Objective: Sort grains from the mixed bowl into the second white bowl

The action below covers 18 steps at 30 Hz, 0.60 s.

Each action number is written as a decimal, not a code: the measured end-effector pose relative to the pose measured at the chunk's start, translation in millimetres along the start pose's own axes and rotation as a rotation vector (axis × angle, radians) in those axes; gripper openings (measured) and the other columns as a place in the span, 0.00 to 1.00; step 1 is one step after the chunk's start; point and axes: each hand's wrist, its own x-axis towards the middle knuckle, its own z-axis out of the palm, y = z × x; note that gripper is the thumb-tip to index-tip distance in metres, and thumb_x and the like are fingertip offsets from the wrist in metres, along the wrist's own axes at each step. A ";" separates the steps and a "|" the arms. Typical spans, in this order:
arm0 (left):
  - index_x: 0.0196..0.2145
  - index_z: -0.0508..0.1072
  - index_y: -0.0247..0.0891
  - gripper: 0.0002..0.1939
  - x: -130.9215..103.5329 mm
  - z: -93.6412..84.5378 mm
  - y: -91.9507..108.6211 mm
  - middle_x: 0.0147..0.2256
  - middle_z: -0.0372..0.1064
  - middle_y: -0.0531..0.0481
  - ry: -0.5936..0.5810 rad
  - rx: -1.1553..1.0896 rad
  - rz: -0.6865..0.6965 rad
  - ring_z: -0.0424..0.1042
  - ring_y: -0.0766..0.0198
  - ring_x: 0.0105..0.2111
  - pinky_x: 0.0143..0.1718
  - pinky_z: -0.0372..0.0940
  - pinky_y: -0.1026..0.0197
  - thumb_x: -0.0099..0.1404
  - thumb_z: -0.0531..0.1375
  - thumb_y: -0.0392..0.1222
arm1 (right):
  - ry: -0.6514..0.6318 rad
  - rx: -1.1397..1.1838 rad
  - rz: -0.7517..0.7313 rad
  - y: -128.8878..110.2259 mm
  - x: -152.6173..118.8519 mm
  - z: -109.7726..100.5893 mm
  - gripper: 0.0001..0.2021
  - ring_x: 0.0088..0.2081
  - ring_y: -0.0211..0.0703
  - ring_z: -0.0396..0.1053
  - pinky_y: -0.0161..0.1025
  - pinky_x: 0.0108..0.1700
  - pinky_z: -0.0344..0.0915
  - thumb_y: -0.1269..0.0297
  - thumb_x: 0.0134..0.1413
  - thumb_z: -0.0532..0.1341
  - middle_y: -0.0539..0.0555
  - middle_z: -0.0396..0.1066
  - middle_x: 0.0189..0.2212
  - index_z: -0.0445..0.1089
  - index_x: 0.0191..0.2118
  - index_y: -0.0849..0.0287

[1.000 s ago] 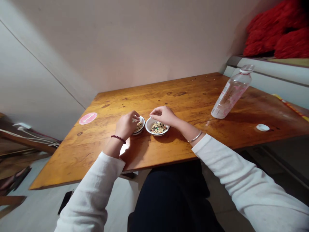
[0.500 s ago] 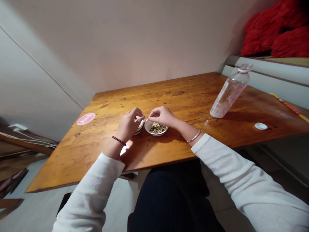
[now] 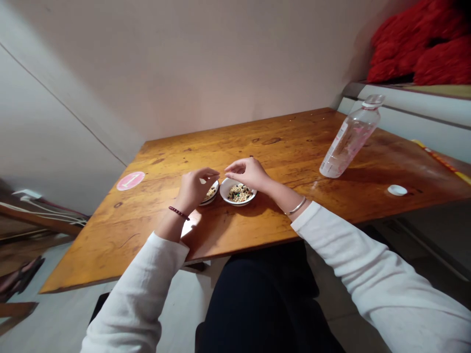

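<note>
Two small white bowls stand side by side on the wooden table. The right bowl [image 3: 238,192] holds pale beads or beans with darker and a few green ones among them. Similar pieces lie in the left bowl [image 3: 211,192], which my left hand partly covers. My left hand [image 3: 193,186], with a dark bead bracelet, hovers over that bowl, its fingers pinched together. Over the back rim of the right bowl is my right hand [image 3: 250,174], also pinched, a silver bangle on its wrist. Anything between the fingertips is too small to make out.
A clear plastic bottle [image 3: 349,137] stands right of the bowls, with a white cap [image 3: 397,189] nearer the table's right edge. A pink round sticker [image 3: 130,181] is on the table [image 3: 165,147] at left. Red fluffy fabric [image 3: 423,44] lies at the back right.
My left hand has shifted slightly left, its fingers straighter, uncovering more of the left bowl. My right hand has risen slightly.
</note>
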 end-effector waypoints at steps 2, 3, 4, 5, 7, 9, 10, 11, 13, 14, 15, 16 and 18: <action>0.35 0.78 0.41 0.09 -0.4 2.8 2.2 0.33 0.78 0.49 0.013 -0.130 0.007 0.76 0.62 0.33 0.35 0.67 0.63 0.60 0.63 0.47 | -0.004 0.058 -0.010 -0.8 -0.2 -0.4 0.09 0.33 0.40 0.74 0.35 0.36 0.69 0.61 0.47 0.68 0.56 0.78 0.31 0.78 0.34 0.61; 0.35 0.77 0.40 0.09 -0.9 3.9 2.8 0.34 0.78 0.49 0.014 -0.179 -0.001 0.76 0.62 0.34 0.35 0.67 0.63 0.59 0.63 0.47 | -0.010 0.078 -0.020 -1.7 -0.4 -0.8 0.09 0.32 0.40 0.74 0.35 0.36 0.68 0.61 0.48 0.67 0.56 0.78 0.30 0.78 0.33 0.61; 0.36 0.76 0.39 0.10 -1.3 4.7 3.3 0.34 0.78 0.48 0.013 -0.214 -0.010 0.77 0.62 0.34 0.34 0.67 0.63 0.59 0.64 0.47 | -0.018 0.091 -0.027 -2.9 -0.6 -1.2 0.09 0.31 0.39 0.73 0.34 0.35 0.68 0.61 0.48 0.67 0.55 0.78 0.29 0.78 0.32 0.62; 0.36 0.76 0.39 0.11 -1.7 5.3 3.5 0.35 0.78 0.48 0.013 -0.238 -0.017 0.77 0.61 0.35 0.34 0.67 0.63 0.58 0.65 0.47 | -0.025 0.098 -0.028 -4.2 -0.8 -1.5 0.08 0.30 0.38 0.73 0.34 0.34 0.67 0.62 0.48 0.67 0.55 0.77 0.28 0.77 0.32 0.62; 0.35 0.75 0.38 0.12 -2.0 5.9 3.7 0.35 0.78 0.47 0.019 -0.259 -0.025 0.77 0.60 0.35 0.33 0.67 0.63 0.57 0.66 0.47 | -0.038 0.102 -0.018 -7.1 -1.2 -1.8 0.06 0.28 0.37 0.71 0.33 0.32 0.66 0.65 0.47 0.66 0.54 0.76 0.27 0.76 0.30 0.63; 0.35 0.74 0.38 0.13 -1.8 5.7 3.7 0.35 0.78 0.46 0.032 -0.267 -0.028 0.78 0.60 0.35 0.33 0.67 0.63 0.56 0.67 0.47 | -0.050 0.110 -0.001 -9.6 -1.3 -1.6 0.05 0.28 0.36 0.71 0.33 0.32 0.66 0.67 0.46 0.66 0.54 0.76 0.27 0.76 0.29 0.64; 0.35 0.74 0.38 0.14 -1.6 5.6 3.7 0.35 0.78 0.46 0.036 -0.269 -0.029 0.78 0.59 0.35 0.33 0.67 0.63 0.55 0.67 0.48 | -0.054 0.116 0.006 -10.5 -1.3 -1.4 0.05 0.28 0.36 0.71 0.33 0.32 0.66 0.68 0.45 0.65 0.54 0.76 0.27 0.75 0.29 0.64; 0.36 0.74 0.37 0.14 -1.4 5.4 3.7 0.35 0.78 0.45 0.040 -0.270 -0.029 0.78 0.59 0.35 0.33 0.67 0.63 0.55 0.67 0.48 | -0.057 0.120 0.011 -11.3 -1.4 -1.3 0.04 0.28 0.36 0.71 0.33 0.33 0.66 0.68 0.45 0.65 0.54 0.76 0.27 0.75 0.29 0.64; 0.35 0.74 0.37 0.14 -1.1 5.1 4.0 0.35 0.78 0.45 0.044 -0.274 -0.031 0.78 0.59 0.35 0.32 0.67 0.63 0.55 0.68 0.48 | -0.058 0.118 0.021 -12.4 -1.6 -1.3 0.04 0.29 0.37 0.72 0.33 0.34 0.67 0.69 0.45 0.65 0.53 0.76 0.27 0.75 0.29 0.63; 0.35 0.74 0.37 0.14 -1.0 5.0 4.2 0.35 0.78 0.46 0.044 -0.280 -0.031 0.78 0.60 0.35 0.32 0.67 0.63 0.55 0.68 0.48 | -0.054 0.112 0.023 -12.7 -1.7 -1.5 0.04 0.29 0.37 0.72 0.33 0.34 0.67 0.69 0.45 0.65 0.53 0.76 0.27 0.75 0.28 0.63; 0.35 0.74 0.38 0.14 -1.0 4.9 4.4 0.35 0.78 0.46 0.045 -0.288 -0.030 0.78 0.60 0.35 0.32 0.67 0.63 0.55 0.68 0.47 | -0.050 0.104 0.023 -12.9 -2.0 -1.8 0.03 0.30 0.37 0.72 0.33 0.34 0.67 0.69 0.44 0.65 0.53 0.76 0.27 0.75 0.28 0.63; 0.35 0.73 0.38 0.13 -1.0 4.9 4.7 0.35 0.78 0.46 0.044 -0.294 -0.028 0.78 0.60 0.35 0.32 0.67 0.63 0.55 0.68 0.46 | -0.047 0.097 0.021 -13.1 -2.2 -2.1 0.03 0.30 0.37 0.72 0.33 0.34 0.67 0.69 0.44 0.65 0.53 0.76 0.27 0.75 0.28 0.63; 0.35 0.73 0.38 0.13 -1.0 4.9 5.1 0.34 0.78 0.47 0.042 -0.302 -0.020 0.78 0.61 0.34 0.33 0.67 0.63 0.55 0.68 0.46 | -0.046 0.089 0.012 -13.2 -2.8 -2.6 0.03 0.29 0.37 0.72 0.33 0.34 0.67 0.69 0.44 0.65 0.53 0.76 0.27 0.75 0.28 0.63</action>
